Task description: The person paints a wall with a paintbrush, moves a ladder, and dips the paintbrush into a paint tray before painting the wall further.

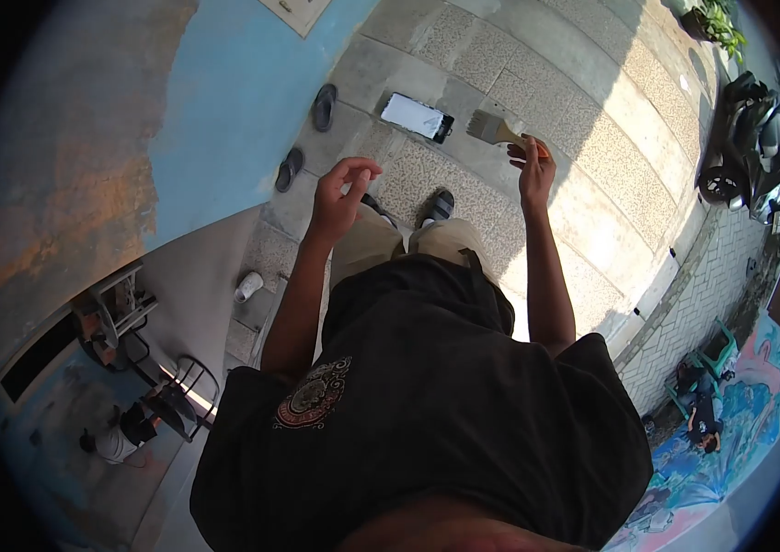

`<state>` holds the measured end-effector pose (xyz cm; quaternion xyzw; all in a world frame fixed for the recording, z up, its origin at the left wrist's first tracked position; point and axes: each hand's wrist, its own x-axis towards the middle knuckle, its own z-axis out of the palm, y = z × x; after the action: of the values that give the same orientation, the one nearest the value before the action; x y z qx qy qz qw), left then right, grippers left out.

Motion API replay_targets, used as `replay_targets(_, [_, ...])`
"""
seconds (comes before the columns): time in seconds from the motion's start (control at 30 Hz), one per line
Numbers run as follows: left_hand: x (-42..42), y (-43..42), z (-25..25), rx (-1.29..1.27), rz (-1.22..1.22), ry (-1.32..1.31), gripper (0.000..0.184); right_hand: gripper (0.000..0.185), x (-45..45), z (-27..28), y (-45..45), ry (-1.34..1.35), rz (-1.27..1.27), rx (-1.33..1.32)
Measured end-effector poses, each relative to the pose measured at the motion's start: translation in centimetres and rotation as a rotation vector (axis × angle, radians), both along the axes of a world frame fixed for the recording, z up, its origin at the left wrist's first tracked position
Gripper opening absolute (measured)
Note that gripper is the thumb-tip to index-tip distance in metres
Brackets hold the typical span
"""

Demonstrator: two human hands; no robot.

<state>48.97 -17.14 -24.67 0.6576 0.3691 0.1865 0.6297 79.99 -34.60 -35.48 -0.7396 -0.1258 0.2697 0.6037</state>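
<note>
In my right hand (533, 170) is a flat paintbrush (493, 128) with an orange-tipped handle, its bristles pointing left. My left hand (341, 195) is raised near the blue wall, fingers curved and apart, holding nothing. On the paving beyond my feet lies a tray (413, 115) with a white surface and a dark end at its right. The brush is to the right of this tray and does not touch it.
A blue wall (224, 110) with a bare brownish patch rises at left. Dark sandals (324, 108) lie by its base, a white cup-like object (247, 287) nearer. Motorbikes (758, 147) stand at right. One person (705, 421) is at lower right, another (123, 439) at lower left.
</note>
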Motion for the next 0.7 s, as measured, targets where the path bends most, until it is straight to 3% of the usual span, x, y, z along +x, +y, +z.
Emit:
replay_targets(0.13, [2.2,2.7,-5.2,-0.064,-0.158,0.04,0.017,0.04,-0.5,-4.9,1.6,0.075,-0.129,-0.086])
replay_targets(0.2, [3.1,3.3,-8.5,-0.212,-0.192,0.116,0.016,0.037,-1.2,-8.2,2.8,0.148,-0.204,-0.122])
replay_targets(0.4, [5.8,7.2,-22.7,-0.192,-0.346,0.133,0.013,0.032,-4.3,-19.9,7.2,0.247,-0.383,-0.188])
replay_targets(0.57, [8.4,6.3,-36.2,-0.145,-0.304,0.136,0.01,0.033,-5.2,-34.1,11.0,0.267,-0.393,-0.313])
replay_targets(0.7, [8.9,4.2,-45.3,-0.148,-0.321,0.136,0.009,0.032,-4.9,-47.5,13.7,0.083,-0.34,-0.35])
